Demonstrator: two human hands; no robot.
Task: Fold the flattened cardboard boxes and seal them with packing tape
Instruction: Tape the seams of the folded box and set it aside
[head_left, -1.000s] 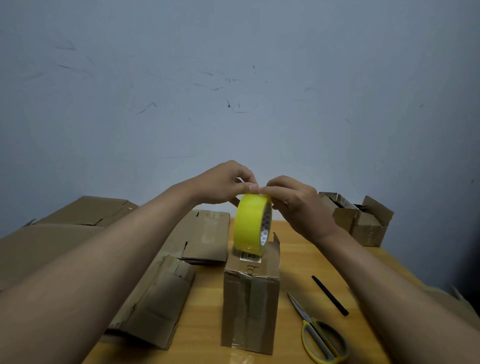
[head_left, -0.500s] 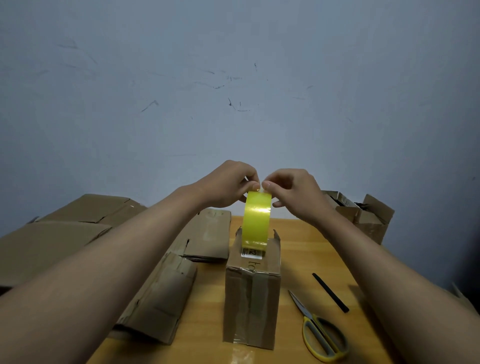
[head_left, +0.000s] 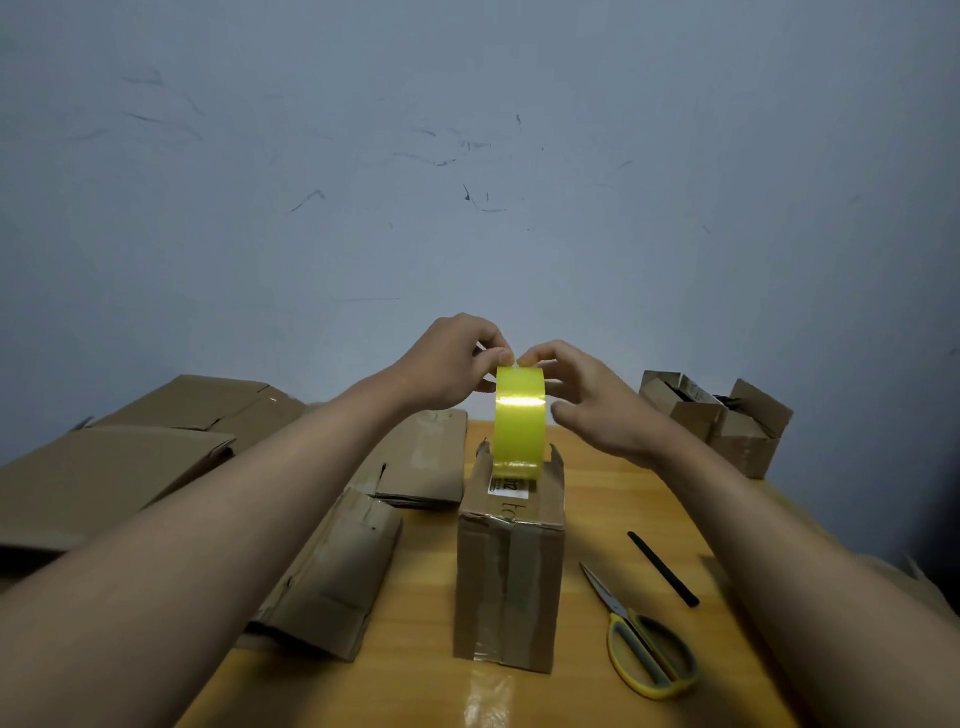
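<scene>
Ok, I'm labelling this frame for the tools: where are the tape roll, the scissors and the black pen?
tape roll (head_left: 519, 421): head view, its yellow outer band.
scissors (head_left: 652, 657): head view, the yellow handle loops.
black pen (head_left: 663, 569): head view, mid-barrel.

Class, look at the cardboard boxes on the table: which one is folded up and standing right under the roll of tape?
The upright box in the middle, beneath the yellow tape roll. The others to its left lie flat; the one at far right stands open.

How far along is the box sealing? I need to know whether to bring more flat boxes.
Done: one folded box stands upright, tape down its near face. In hand: the left hand and right hand hold the yellow tape roll over its top, apparently picking at the tape end. Left: flattened boxes lie unfolded.
</scene>
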